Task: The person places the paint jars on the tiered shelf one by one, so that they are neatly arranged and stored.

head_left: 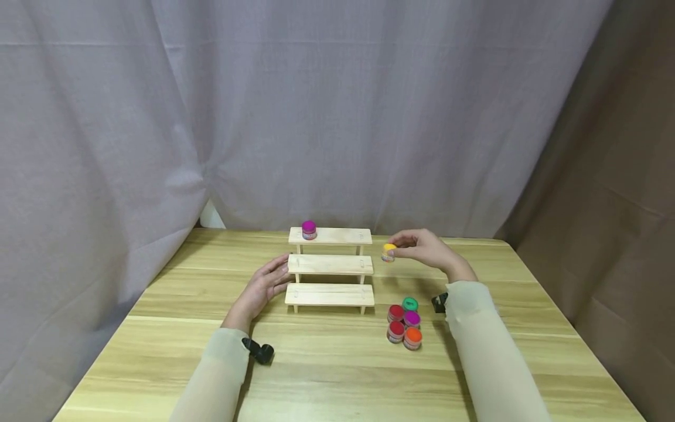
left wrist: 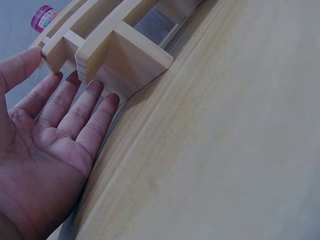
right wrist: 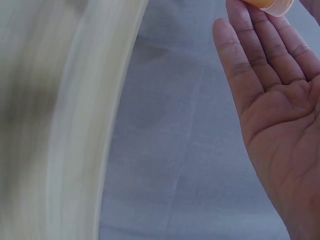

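A three-tier wooden stand [head_left: 330,265] is in the middle of the table. On the left of its top tier sits a small jar with a magenta lid [head_left: 309,230]. My left hand [head_left: 262,287] is at the stand's left side; in the left wrist view its fingers [left wrist: 75,117] are nearly straight, with fingertips at the ends of the tiers. To the right of the stand, my right hand [head_left: 424,251] pinches a small jar with a yellow lid [head_left: 388,252], raised above the table. Only the bottom of that jar [right wrist: 277,6] shows in the right wrist view.
Several small jars stand grouped right of the stand, with a green lid [head_left: 410,303], red lids [head_left: 396,332], a magenta lid [head_left: 412,318] and an orange lid [head_left: 413,337]. Behind the wooden table [head_left: 327,375] hangs a grey curtain [head_left: 337,117].
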The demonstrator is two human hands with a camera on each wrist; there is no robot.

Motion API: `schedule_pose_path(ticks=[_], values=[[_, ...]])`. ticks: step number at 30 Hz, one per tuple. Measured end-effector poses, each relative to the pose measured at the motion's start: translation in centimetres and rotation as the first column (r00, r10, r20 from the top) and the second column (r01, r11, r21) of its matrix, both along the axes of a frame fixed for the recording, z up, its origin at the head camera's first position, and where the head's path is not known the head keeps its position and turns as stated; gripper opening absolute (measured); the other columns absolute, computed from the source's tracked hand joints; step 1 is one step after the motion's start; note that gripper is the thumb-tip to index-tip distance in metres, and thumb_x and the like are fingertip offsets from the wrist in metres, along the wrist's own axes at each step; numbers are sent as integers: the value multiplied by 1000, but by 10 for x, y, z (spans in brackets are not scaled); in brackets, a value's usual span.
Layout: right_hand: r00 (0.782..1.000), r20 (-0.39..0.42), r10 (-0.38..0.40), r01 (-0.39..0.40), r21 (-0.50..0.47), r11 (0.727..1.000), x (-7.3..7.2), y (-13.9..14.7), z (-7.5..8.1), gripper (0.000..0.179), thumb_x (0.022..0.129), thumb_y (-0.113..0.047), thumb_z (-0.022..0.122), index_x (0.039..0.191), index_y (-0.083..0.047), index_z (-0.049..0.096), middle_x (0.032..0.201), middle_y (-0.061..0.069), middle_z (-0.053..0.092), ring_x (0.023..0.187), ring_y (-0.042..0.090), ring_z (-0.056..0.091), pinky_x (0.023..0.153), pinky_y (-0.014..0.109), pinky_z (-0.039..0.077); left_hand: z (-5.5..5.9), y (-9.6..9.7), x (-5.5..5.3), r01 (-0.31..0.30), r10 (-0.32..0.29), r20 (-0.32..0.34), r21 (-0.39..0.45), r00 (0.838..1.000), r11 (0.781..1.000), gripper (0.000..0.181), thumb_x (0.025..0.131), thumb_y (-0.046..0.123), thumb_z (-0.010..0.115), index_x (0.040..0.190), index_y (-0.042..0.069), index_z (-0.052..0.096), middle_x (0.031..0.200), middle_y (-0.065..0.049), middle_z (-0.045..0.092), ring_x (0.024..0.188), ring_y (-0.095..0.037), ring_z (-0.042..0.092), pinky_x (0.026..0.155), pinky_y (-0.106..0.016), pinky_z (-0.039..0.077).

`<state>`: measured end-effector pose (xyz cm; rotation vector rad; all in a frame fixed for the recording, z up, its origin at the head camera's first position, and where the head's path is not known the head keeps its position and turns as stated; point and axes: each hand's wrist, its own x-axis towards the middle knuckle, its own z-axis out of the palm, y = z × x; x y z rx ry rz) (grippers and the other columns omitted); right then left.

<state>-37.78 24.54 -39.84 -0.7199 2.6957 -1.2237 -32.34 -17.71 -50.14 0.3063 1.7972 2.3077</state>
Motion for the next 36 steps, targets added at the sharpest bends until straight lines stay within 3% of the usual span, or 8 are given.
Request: schedule_pose_path(ticks=[9,23,29,36], values=[[1000,-2,12,-12,1,1000,-5,-17,14,36,88,-44,77,114,-19,73,105,-2,74,99,19,68,92,44,55,2,3,0,-4,4,1,1,1000,1000,57,105,23,53,156,7,35,154,-22,41,135,-39,46,113,-49,41],[995,18,102,-101,-48,994,-12,-53,32,35,88,-41,78,115,-19,73,108,-1,74,105,20,67,94,45,55,2,3,-1,-4,4,2,0,1000,1000,57,105,23,54,156,8,35,154,-21,41,135,-38,47,113,-48,41],[991,19,134,-133,-35,990,-19,-71,32,33,89,-38,77,116,-19,72,108,-2,74,107,20,67,95,44,55,1,3,-1,-7,7,5,-7,1000,1000,58,104,25,55,156,9,35,155,-20,41,135,-36,47,111,-44,43],[992,42,121,-119,-61,991,-29,-89,30,33,88,-39,78,115,-20,73,107,-1,74,106,20,67,99,46,52,0,3,-1,-8,8,6,-10,1000,1000,57,105,24,54,157,9,34,154,-21,41,134,-36,48,109,-42,46]])
